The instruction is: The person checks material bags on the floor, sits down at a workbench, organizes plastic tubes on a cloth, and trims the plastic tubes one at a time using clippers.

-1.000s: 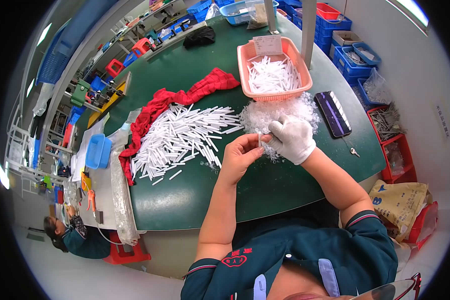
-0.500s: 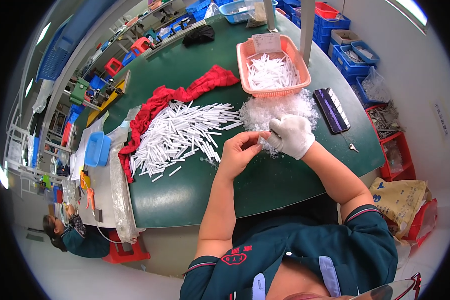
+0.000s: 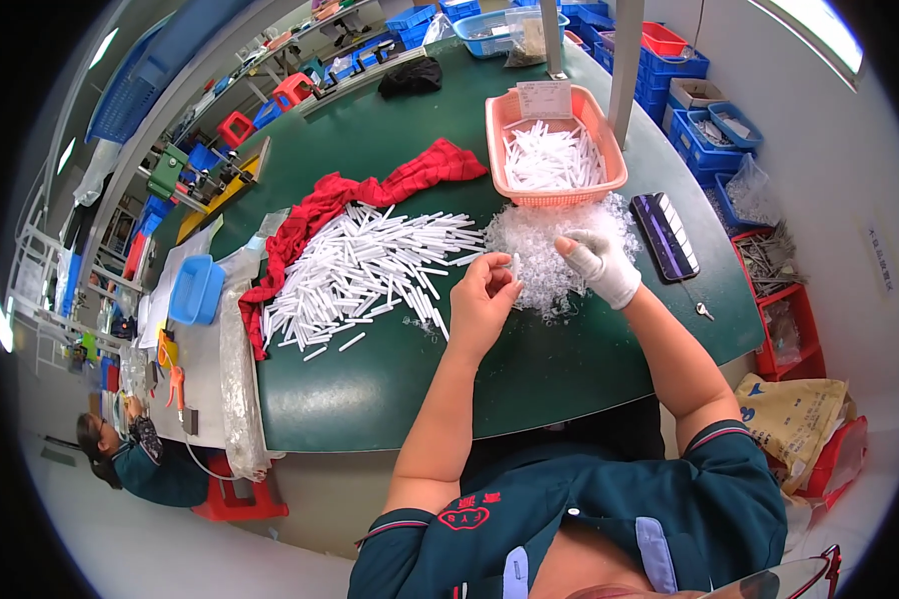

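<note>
My left hand point(image 3: 483, 302) is pinched round a short white tube point(image 3: 515, 267), which stands up between thumb and fingers. To its right, my right hand point(image 3: 603, 270) wears a white glove with a bare fingertip showing. It is over a pile of small clear plastic pieces point(image 3: 531, 245), its fingers loosely apart and nothing visible in them. Left of my hands, a heap of white tubes point(image 3: 370, 262) is spread on the green table point(image 3: 370, 399). Beyond the clear pile stands a pink basket point(image 3: 557, 198) holding more white tubes.
A crumpled red cloth point(image 3: 370, 187) borders the tube heap. Beside the clear pile lie a phone point(image 3: 666, 238) and a key point(image 3: 704, 310). A blue tray point(image 3: 197, 291) sits on the left bench. Another person point(image 3: 150, 464) works at far left. Blue crates point(image 3: 704, 150) stand at right.
My right hand has moved away from my left hand, and its closed fingers have loosened. My left hand still pinches the white tube, which now shows upright. The whole view has shifted slightly.
</note>
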A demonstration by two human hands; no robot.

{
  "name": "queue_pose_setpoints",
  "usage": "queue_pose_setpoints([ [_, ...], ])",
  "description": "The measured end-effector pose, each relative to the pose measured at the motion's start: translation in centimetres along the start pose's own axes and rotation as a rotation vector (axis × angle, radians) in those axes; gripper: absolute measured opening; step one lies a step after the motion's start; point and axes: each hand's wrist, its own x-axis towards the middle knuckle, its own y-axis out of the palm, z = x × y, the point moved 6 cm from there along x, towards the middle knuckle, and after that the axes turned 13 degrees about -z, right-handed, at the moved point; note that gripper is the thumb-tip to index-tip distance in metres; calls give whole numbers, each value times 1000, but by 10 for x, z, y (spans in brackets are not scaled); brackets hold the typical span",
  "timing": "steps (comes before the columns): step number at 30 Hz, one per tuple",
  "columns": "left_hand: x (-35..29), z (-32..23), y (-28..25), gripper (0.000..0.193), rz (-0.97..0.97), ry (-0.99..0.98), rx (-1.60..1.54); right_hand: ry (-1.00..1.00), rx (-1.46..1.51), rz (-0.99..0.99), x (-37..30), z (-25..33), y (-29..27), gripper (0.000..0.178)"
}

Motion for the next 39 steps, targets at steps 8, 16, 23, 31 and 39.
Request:
queue_pose_setpoints([
  [8, -1, 7, 6, 34, 134, -389, -412, -299, -203, -41, 0, 28, 0, 36],
  [16, -2, 2, 2, 37, 165, -414, -543, -470, -530, -21, -8, 46, 9, 22],
  [23, -6, -8, 4, 39, 235, -405, -535, -482, -364, -53, -14, 53, 11, 23],
  [31, -12, -14, 12, 37, 305, -394, -537, -594, -505, -23, -18, 65, 11, 31],
  [39, -15, -15, 10, 37, 288, -415, -577, -640, -531, -37, -19, 68, 10, 29],
])
